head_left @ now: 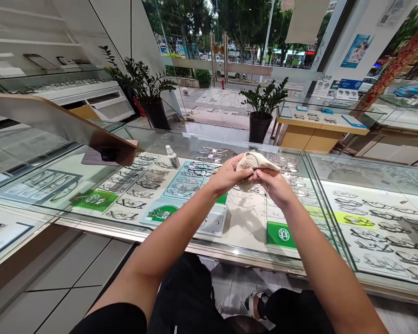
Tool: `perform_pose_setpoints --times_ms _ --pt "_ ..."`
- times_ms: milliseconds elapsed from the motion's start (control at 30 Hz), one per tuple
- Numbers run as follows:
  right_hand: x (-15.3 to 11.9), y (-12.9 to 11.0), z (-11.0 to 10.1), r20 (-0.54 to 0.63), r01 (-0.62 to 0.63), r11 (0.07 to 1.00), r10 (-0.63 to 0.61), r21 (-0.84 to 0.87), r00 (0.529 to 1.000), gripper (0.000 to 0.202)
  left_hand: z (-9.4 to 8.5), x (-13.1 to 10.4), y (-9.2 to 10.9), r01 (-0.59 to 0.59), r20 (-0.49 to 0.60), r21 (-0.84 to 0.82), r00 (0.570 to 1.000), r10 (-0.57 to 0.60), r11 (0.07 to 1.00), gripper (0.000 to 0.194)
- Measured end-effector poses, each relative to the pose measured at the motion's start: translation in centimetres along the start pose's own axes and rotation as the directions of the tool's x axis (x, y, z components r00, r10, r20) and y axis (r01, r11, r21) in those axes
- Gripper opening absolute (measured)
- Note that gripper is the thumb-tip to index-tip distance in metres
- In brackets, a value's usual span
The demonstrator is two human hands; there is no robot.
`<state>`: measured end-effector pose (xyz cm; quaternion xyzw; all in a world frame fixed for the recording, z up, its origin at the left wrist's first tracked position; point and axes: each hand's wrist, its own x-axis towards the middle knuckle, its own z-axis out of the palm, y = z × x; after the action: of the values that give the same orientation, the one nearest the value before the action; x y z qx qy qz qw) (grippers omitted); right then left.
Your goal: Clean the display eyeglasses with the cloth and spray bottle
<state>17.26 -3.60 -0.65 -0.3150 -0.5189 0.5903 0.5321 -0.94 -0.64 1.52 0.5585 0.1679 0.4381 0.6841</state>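
Above the glass counter, my left hand (pixel 228 176) has its fingers closed around a cream cloth (pixel 257 160). My right hand (pixel 276 185) pinches close beside it, thumb and fingers together at the cloth's lower edge. A thin dark curved line shows in the cloth's folds, perhaps part of an eyeglass frame; most of it is covered. On the counter to the left of my hands stands a small white spray bottle (pixel 173 157). Below my left forearm lies a white tray-like box (pixel 214 220) with a pair of glasses showing on it.
Rows of eyeglasses (pixel 128 203) lie under the glass top, with more in the right-hand case (pixel 376 227). A brown curved panel (pixel 73 123) juts over the counter's left. Beyond stand potted plants (pixel 259 125) and glass doors (pixel 219 60). A metal edge (pixel 237 253) runs before my legs.
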Motion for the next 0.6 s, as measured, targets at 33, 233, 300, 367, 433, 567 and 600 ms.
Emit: perform_pose_setpoints --times_ms 33,233,300,367,433,567,600 --pt "0.0 0.1 0.0 0.005 -0.001 1.000 0.002 -0.013 1.000 0.027 0.1 0.0 -0.2 -0.010 -0.025 0.018 1.000 0.010 1.000 0.048" --pt "-0.3 0.9 0.5 0.054 0.009 0.996 -0.004 -0.090 0.999 0.028 -0.4 0.6 -1.5 -0.056 -0.124 0.134 0.990 0.073 0.989 0.051" --pt "-0.2 0.8 0.5 0.041 -0.005 0.997 0.008 -0.076 0.999 0.029 -0.7 0.7 -1.5 -0.065 -0.093 0.115 0.993 0.076 0.991 0.055" --pt "-0.2 0.5 0.4 0.023 -0.020 0.999 0.020 -0.038 1.000 0.030 -0.9 0.7 -1.2 -0.053 -0.055 0.075 0.997 0.057 0.996 0.053" --pt "-0.1 0.3 0.2 0.003 -0.023 1.000 0.023 0.005 1.000 0.029 -0.9 0.6 -0.9 -0.035 -0.030 0.043 0.999 0.036 0.998 0.046" --pt "-0.1 0.6 0.2 0.000 -0.011 1.000 0.011 -0.003 1.000 0.026 -0.4 0.3 -0.9 -0.013 -0.021 0.054 1.000 0.014 0.998 0.043" --pt "-0.1 0.8 0.2 0.011 -0.008 1.000 0.008 -0.023 1.000 0.026 -0.3 0.3 -1.1 -0.016 -0.040 0.070 0.999 0.019 0.997 0.044"
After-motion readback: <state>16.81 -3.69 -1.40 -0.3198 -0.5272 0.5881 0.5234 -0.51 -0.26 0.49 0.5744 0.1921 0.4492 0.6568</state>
